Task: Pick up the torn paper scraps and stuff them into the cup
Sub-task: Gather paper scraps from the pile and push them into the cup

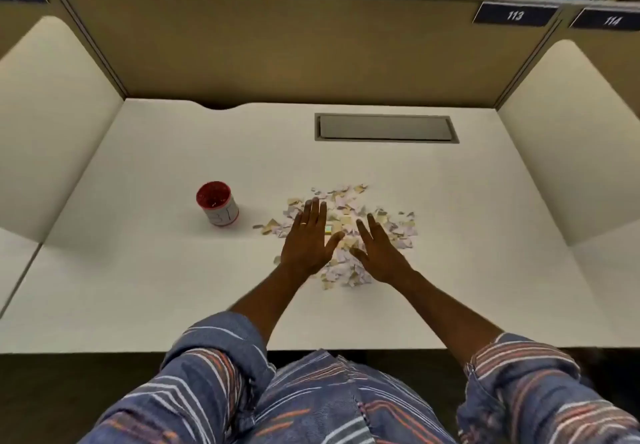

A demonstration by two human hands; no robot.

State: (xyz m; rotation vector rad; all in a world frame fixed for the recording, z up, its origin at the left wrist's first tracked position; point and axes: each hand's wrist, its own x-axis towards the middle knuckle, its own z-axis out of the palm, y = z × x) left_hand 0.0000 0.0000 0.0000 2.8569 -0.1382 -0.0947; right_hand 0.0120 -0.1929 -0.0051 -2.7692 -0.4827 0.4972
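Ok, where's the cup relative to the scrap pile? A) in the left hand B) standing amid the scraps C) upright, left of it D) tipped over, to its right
C: the cup stands upright left of the paper scraps, clear of them; the left hand and right hand are open over the pile.

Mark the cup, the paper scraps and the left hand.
cup [223,214]: head view, white side wall.
paper scraps [341,199]: head view, far part of the pile.
left hand [306,241]: head view, back of the hand.
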